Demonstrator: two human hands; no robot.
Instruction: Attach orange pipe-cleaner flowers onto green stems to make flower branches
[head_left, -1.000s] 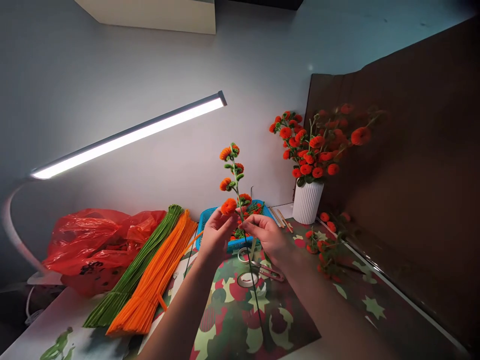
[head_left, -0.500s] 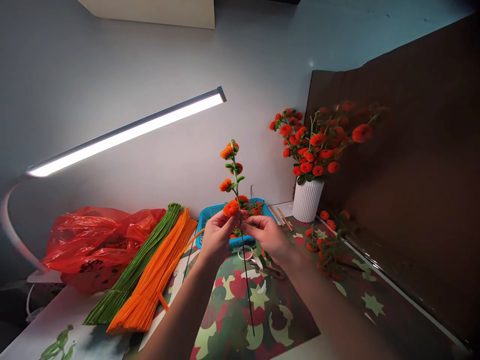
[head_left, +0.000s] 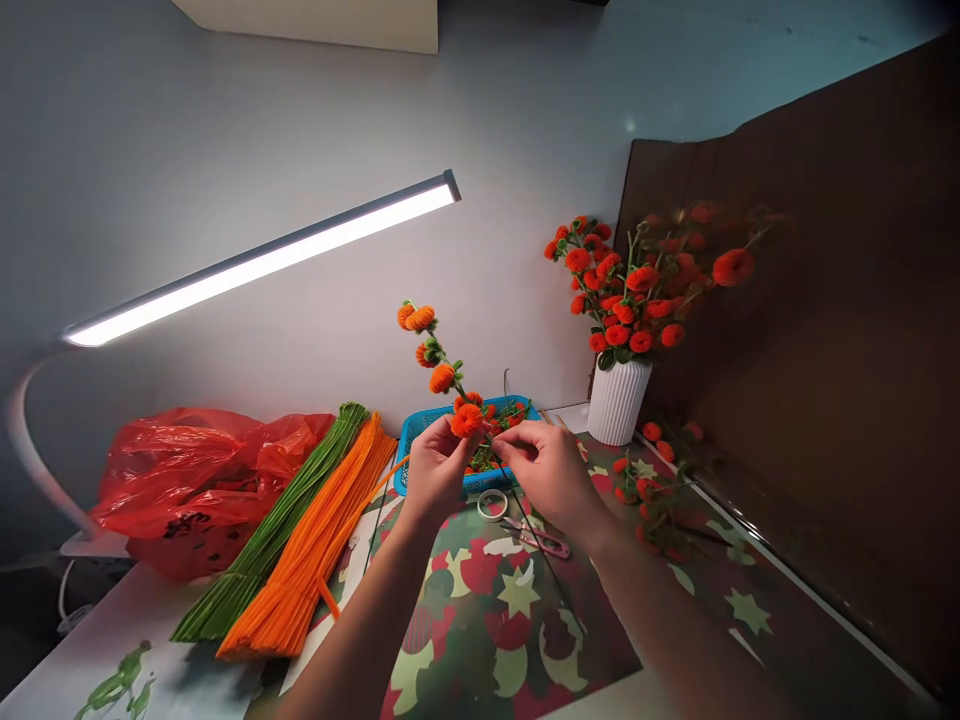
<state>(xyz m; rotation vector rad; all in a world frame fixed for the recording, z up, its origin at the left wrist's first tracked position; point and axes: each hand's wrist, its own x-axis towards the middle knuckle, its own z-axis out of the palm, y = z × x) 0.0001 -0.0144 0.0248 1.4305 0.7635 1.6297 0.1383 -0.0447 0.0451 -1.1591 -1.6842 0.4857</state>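
A flower stem with several orange fuzzy blooms and small green leaves is held over the basket, its top leaning left. My left hand is closed on it just under the lowest bloom. At the same spot, the thumb and fingertips of my right hand pinch the stem; whether a thin strip is also between them I cannot tell. The stem's dark bare wire slants down to the right beneath my right hand. Behind both hands is a blue basket with orange flower pieces inside.
Scissors and a tape roll lie below the hands. To the left are green pipe cleaners, orange pipe cleaners, a red plastic bag and a lit lamp. At right stand a white vase and loose flowers.
The flower stem has tipped over to the left, and its wire end has swung to the right. My right hand has turned slightly, its fingers still at the stem.
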